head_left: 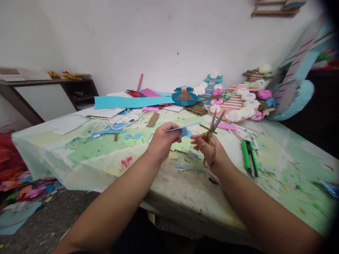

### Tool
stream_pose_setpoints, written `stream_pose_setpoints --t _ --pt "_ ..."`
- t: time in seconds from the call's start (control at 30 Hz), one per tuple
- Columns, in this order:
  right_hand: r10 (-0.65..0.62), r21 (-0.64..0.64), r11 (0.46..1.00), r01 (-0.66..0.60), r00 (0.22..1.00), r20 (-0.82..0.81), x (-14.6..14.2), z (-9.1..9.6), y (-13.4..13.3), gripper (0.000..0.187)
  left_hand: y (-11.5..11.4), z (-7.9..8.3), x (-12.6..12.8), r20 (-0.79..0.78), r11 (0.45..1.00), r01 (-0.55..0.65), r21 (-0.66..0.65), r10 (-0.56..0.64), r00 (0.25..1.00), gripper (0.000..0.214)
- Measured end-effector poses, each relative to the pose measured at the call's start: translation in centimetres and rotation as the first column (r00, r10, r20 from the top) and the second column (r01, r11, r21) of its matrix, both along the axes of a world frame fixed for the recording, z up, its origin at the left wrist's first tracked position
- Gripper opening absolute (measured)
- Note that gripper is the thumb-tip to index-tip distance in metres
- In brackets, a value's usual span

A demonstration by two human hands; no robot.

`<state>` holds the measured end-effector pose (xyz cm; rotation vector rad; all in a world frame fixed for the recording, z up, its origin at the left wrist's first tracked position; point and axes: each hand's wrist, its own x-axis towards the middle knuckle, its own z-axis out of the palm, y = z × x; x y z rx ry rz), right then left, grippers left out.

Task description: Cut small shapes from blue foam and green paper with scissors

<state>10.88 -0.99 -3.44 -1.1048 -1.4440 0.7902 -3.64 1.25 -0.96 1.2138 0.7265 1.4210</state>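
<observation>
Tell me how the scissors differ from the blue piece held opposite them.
The scissors have grey blades and gold-toned handles; the blue piece is thin and flat.
The scissors are in the right hand, the blue piece in the left hand.
The scissors point away from the person, blades apart; the blue piece juts sideways, toward the right.
Both are held over the table.

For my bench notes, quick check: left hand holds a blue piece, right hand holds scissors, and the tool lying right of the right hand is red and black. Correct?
Not quite: the head view shows that tool is green and black, not red. The left hand does hold a blue piece, and the right hand holds scissors.
</observation>
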Motion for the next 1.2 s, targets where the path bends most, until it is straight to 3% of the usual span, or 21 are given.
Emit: stream_pose_setpoints --t 0.17,0.27,0.4,0.5,0.57,0.63,0.73,0.8,0.87,0.97,1.1,1.2 --pt "-0.003 0.149 0.988 0.024 0.99 -0.139 0.1 0.9 -0.1 0.027 -0.3 -0.4 0.5 -0.24 0.981 0.148 -0.126 -0.175 0.955 0.003" --pt "-0.138 0.112 0.982 0.152 0.982 -0.13 -0.1 1.4 -0.6 0.024 -0.3 -0.6 0.7 -0.341 0.974 0.152 -0.166 -0.202 0.918 0.006" --pt "-0.364 0.042 0.93 0.366 0.93 -0.061 0.7 1.1 0.1 0.025 -0.1 -0.7 0.8 -0.39 0.973 0.154 -0.174 -0.211 0.896 0.003" --pt "-0.468 -0.104 0.878 0.468 0.883 0.023 2.6 0.5 1.5 0.026 0.2 -0.7 0.7 -0.39 0.982 0.095 -0.163 -0.153 0.908 0.005" --pt "-0.458 -0.207 0.849 0.486 0.873 0.17 4.0 0.2 2.3 0.026 0.3 -0.6 0.6 -0.369 0.984 0.053 -0.173 -0.115 0.923 0.007" --pt "-0.402 -0.226 0.827 0.515 0.822 0.402 5.0 0.1 2.6 0.024 0.4 -0.6 0.5 -0.348 0.984 0.026 -0.177 -0.087 0.934 0.008" --pt "-0.321 -0.146 0.798 0.584 0.617 0.718 5.4 0.5 2.5 0.023 0.4 -0.6 0.5 -0.334 0.986 0.012 -0.167 -0.068 0.94 0.009" --pt "-0.314 -0.064 0.789 0.611 0.489 0.814 5.1 1.0 2.2 0.027 0.5 -0.6 0.4 -0.33 0.987 0.015 -0.157 -0.066 0.942 0.009" --pt "-0.35 0.024 0.787 0.616 0.414 0.841 5.0 1.3 2.0 0.031 0.5 -0.6 0.3 -0.325 0.988 0.009 -0.151 -0.058 0.944 0.01" --pt "-0.346 0.03 0.786 0.617 0.4 0.849 5.3 1.6 2.1 0.031 0.7 -0.7 0.2 -0.315 0.99 -0.003 -0.141 -0.042 0.948 0.012" --pt "-0.229 -0.183 0.759 0.625 0.519 0.824 6.6 1.5 2.6 0.025 0.8 -0.9 0.2 -0.34 0.992 -0.005 -0.129 -0.039 0.94 0.013" --pt "-0.202 -0.185 0.723 0.665 0.461 0.864 7.4 1.4 2.7 0.025 0.9 -1.1 0.3 -0.378 0.992 -0.003 -0.124 -0.044 0.925 0.015"
